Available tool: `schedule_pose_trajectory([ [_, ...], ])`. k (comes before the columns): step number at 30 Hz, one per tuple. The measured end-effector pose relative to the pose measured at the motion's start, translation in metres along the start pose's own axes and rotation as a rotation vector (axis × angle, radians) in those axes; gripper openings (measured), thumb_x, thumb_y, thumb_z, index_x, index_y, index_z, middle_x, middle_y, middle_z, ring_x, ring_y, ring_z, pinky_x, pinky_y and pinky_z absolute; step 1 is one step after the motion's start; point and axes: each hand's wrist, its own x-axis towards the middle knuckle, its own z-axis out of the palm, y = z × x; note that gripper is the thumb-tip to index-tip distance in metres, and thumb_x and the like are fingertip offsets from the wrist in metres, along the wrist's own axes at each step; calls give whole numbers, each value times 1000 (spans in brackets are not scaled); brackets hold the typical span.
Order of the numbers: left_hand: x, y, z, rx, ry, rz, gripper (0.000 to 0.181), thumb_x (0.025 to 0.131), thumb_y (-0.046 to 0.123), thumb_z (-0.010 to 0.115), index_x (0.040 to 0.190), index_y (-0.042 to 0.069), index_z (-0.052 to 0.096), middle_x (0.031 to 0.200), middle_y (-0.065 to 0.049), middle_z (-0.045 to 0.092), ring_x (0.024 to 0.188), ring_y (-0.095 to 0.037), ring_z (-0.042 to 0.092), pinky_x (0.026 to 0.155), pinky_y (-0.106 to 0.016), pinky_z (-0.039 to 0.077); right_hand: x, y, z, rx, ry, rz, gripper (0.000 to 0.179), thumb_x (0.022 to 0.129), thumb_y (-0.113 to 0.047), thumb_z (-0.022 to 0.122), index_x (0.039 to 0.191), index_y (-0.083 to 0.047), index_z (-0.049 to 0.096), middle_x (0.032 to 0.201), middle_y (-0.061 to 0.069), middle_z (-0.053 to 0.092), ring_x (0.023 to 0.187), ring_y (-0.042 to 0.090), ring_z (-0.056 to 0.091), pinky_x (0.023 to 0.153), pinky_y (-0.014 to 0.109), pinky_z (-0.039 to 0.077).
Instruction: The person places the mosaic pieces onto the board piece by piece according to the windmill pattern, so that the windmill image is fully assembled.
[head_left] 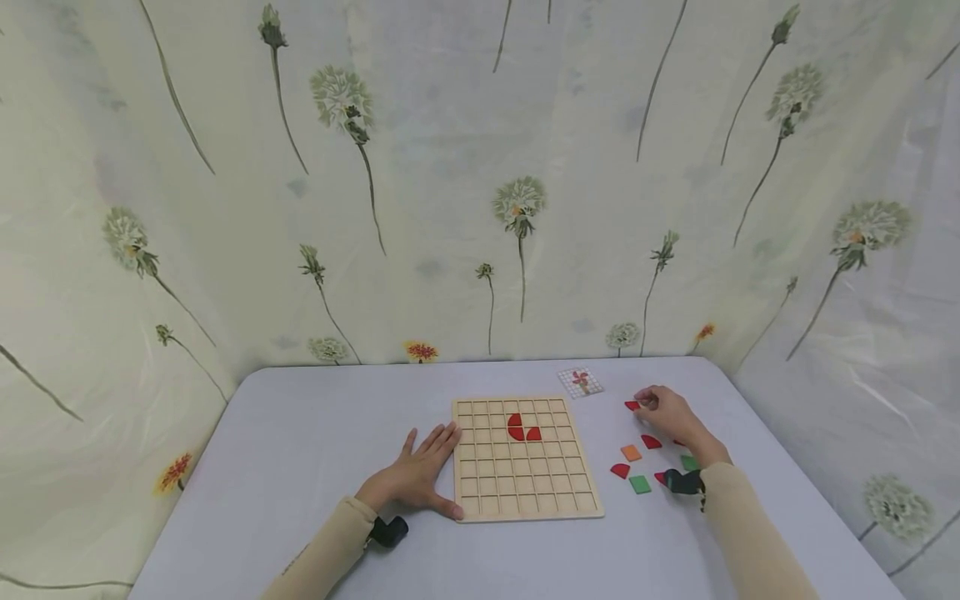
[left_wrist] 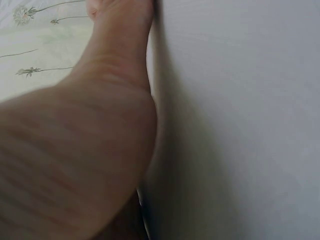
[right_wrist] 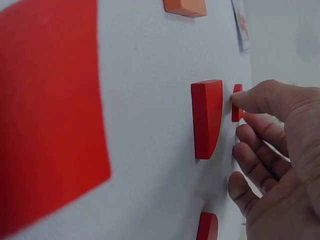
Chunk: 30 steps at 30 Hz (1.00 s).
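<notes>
My left hand [head_left: 416, 475] lies spread on the table, fingertips and thumb at the left edge of a wooden grid board [head_left: 517, 483]. On the board's upper half sit red quarter-circle pieces [head_left: 515, 432] in neighbouring squares. Farther right, my right hand [head_left: 666, 410] pinches another red quarter-circle block [right_wrist: 237, 104] between thumb and forefinger, close over the table. Its other fingers are curled in. In the left wrist view, the hand [left_wrist: 100, 120] fills the left side and hides the board.
A pattern card [head_left: 581, 382] lies behind the board's right corner. Between board and right forearm are scattered a red quarter-circle [head_left: 651, 442], an orange square [head_left: 631, 452], green squares [head_left: 640, 484] and more red pieces. A flowered curtain [head_left: 450, 208] hangs beyond the table [head_left: 300, 433].
</notes>
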Motion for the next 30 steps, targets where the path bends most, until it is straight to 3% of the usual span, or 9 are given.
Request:
schedule_pose_trajectory([
  [5, 0, 0, -1, 6, 0, -2, 127, 67, 76, 67, 156, 9, 6, 164, -8, 3, 152, -27, 2, 117, -62, -2, 0, -2, 2, -3, 8, -10, 34, 90, -18, 66, 118, 0, 59, 113, 21, 59, 96, 30, 54, 85, 44, 52],
  [14, -1, 0, -2, 2, -4, 3, 127, 67, 76, 67, 156, 9, 6, 164, -8, 2, 152, -28, 2, 117, -62, -2, 3, -4, 2, -10, -7, 16, 28, 90, -16, 66, 113, -1, 62, 105, 18, 62, 89, 27, 54, 77, 36, 52],
  [21, 2, -5, 4, 21, 1, -15, 129, 65, 79, 65, 156, 11, 5, 164, -7, 2, 152, -25, 1, 118, -60, -2, 4, -11, 0, -30, -33, 149, 40, 88, -37, 70, 102, -1, 60, 91, 12, 61, 81, 24, 52, 65, 29, 44],
  [30, 4, -6, 6, 4, 6, -6, 130, 64, 80, 65, 156, 12, 5, 164, -6, 2, 152, -25, 1, 118, -60, -3, 2, -15, 1, -23, -32, 208, 40, 89, -39, 69, 97, -1, 59, 84, 11, 58, 79, 24, 50, 62, 30, 41],
])
